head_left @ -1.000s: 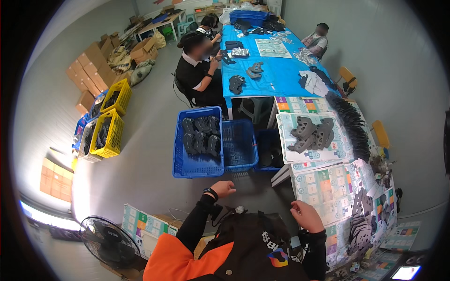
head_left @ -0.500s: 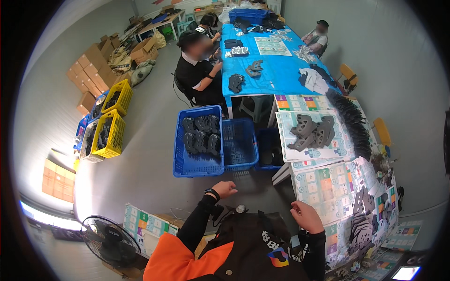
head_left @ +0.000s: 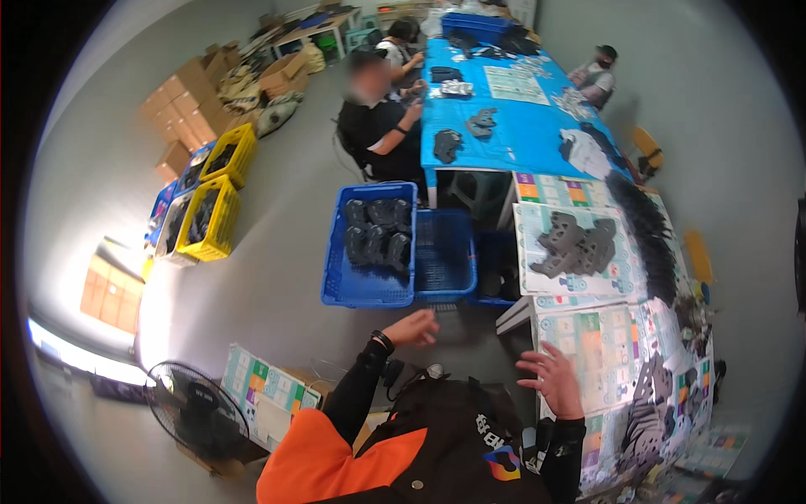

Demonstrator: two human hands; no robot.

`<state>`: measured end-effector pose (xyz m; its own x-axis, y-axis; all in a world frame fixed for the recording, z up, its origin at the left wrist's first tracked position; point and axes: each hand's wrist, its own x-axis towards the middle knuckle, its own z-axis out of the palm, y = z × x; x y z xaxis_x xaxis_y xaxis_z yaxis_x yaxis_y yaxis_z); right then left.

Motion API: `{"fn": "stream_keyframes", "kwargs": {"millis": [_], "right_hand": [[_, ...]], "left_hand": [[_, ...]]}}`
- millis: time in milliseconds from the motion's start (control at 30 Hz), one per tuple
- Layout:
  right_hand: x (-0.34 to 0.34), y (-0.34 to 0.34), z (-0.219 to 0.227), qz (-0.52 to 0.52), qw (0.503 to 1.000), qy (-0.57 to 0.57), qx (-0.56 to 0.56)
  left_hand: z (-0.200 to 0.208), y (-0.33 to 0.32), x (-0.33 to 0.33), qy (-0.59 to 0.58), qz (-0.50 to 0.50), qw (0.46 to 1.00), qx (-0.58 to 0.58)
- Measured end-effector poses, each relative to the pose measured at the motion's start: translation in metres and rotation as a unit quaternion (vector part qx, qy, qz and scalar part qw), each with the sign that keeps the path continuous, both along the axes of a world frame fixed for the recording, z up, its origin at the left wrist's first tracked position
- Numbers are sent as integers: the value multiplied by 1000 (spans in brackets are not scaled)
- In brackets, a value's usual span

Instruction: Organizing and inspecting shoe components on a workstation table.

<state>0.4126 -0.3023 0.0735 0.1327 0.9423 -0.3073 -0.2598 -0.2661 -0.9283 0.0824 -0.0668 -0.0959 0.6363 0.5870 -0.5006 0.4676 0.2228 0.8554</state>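
Note:
My left hand (head_left: 411,328) hangs in the air just in front of a blue crate (head_left: 369,288), with loosely bent fingers and nothing visible in them. Several dark moulded pieces (head_left: 379,245) lie in rows inside that crate. Over the near left edge of the patterned table (head_left: 579,344) is my right hand (head_left: 552,378), its fingers spread and holding nothing. Ahead of it, a small pile of grey moulded pieces (head_left: 575,244) rests on a white patterned board (head_left: 537,281).
Beside the full crate stand a second blue crate (head_left: 445,294) and a third one partly under the table. More grey pieces (head_left: 646,420) are stacked at the right. A co-worker (head_left: 374,126) sits at the blue table (head_left: 525,147). A black fan (head_left: 201,412) stands lower left.
My view has swung slightly left, so the scene sits further right. My right hand has risen a little and its fingers have spread. The left hand has moved forward and opened from a loose curl.

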Motion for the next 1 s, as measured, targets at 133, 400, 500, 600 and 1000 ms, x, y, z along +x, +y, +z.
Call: {"fn": "stream_keyframes", "kwargs": {"millis": [133,400,500,600,1000], "right_hand": [[33,-8,-21,-259,932,232,105],[63,5,-70,-146,756,-635,-64],[57,7,-70,-109,780,-613,-69],[50,9,-73,-85,827,-553,-53],[-89,61,144,243,858,393,226]], "left_hand": [[3,31,-49,-260,337,896,-128],[-1,30,-99,397,75,855,325],[-15,20,-99,370,-7,882,292],[-32,7,-90,318,-12,906,279],[-66,-22,-62,266,-139,923,243]]}}
